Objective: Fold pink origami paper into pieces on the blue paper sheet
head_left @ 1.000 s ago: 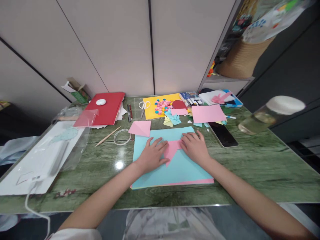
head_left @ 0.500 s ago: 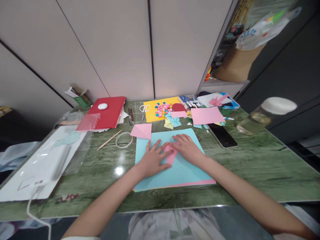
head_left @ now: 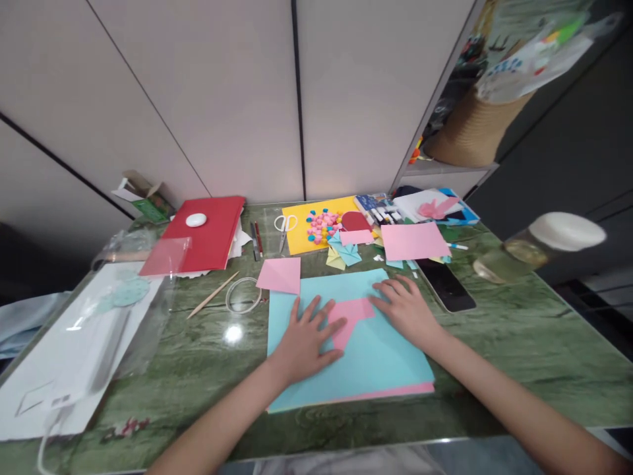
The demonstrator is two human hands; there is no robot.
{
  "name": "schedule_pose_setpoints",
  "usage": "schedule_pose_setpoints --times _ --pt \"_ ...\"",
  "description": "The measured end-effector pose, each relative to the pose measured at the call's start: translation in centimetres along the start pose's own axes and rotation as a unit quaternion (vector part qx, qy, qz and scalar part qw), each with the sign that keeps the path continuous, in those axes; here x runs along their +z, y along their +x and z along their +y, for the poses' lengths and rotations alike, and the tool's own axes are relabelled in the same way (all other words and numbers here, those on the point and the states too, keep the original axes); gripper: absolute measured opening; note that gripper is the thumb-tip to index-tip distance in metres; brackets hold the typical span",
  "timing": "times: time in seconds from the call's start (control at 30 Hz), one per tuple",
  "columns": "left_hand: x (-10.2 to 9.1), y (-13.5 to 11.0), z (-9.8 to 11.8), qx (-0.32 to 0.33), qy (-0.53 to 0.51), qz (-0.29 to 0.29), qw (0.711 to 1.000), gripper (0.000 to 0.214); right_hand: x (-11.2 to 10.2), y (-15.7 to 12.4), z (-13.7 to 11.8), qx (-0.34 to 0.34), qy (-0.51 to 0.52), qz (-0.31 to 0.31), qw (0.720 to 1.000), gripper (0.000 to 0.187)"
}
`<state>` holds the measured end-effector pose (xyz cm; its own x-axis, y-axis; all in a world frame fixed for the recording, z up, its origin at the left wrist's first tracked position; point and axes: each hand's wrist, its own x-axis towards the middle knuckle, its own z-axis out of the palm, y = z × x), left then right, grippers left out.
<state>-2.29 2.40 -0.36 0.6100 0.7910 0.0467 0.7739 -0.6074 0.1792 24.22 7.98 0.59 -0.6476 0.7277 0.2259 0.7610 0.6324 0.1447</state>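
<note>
A folded piece of pink paper (head_left: 349, 318) lies on a stack of large coloured sheets, with a light blue sheet (head_left: 380, 369) on top. Spread flat, my left hand (head_left: 309, 340) rests its fingers on the left part of the folded pink paper. My right hand (head_left: 408, 310) lies on the blue sheet with its fingers stretched out, their tips by the paper's right end. Past the left fingertips, a pink square of paper (head_left: 280, 274) overlaps the blue sheet's far left corner.
White-handled scissors (head_left: 284, 227) and small coloured pom-poms (head_left: 324, 225) lie at the back. A phone (head_left: 448, 287) and a lidded bottle (head_left: 534, 247) are on the right. Leftward are a roll of clear tape (head_left: 243, 295), a wooden stick (head_left: 212, 295) and a red folder (head_left: 202, 237).
My right hand has slid rightward off the folded pink paper, uncovering more of it. My left hand stays spread on it. The whole view has shifted slightly.
</note>
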Motion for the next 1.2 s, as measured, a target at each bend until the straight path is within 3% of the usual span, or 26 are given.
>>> schedule_pose_setpoints --times 0.23,0.33,0.5,0.73,0.83,0.93,1.1,1.2 --pt "0.0 0.1 -0.5 0.008 -0.032 -0.035 0.999 0.058 0.2 0.4 1.7 -0.032 0.113 -0.004 0.993 0.025" --pt "-0.2 0.1 -0.6 0.02 -0.04 -0.04 0.998 0.058 -0.9 1.8 2.0 0.003 0.203 -0.036 0.979 0.023" --pt "-0.2 -0.4 -0.5 0.03 -0.041 -0.02 0.999 0.056 -1.5 4.4 -0.2 0.02 0.285 -0.137 0.949 0.021" --pt "0.1 -0.9 -0.5 0.028 -0.011 0.024 0.999 0.042 0.3 5.8 -2.2 0.066 0.311 -0.193 0.928 0.012" --pt "0.1 -0.8 -0.4 0.027 -0.017 0.029 0.999 0.04 0.2 5.8 -2.3 0.096 0.351 -0.18 0.914 0.002" --pt "-0.1 -0.7 -0.4 0.018 -0.031 0.054 0.998 0.04 -0.3 5.8 -3.4 0.144 0.428 -0.166 0.877 0.006" --pt "-1.4 -0.5 -0.8 -0.078 -0.151 0.111 0.979 0.041 0.1 6.1 -5.6 0.199 0.593 -0.18 0.759 0.01" --pt "-2.1 -0.4 -1.4 -0.148 -0.274 0.114 0.943 0.03 1.1 6.2 -5.8 0.207 0.629 -0.141 0.736 0.014"
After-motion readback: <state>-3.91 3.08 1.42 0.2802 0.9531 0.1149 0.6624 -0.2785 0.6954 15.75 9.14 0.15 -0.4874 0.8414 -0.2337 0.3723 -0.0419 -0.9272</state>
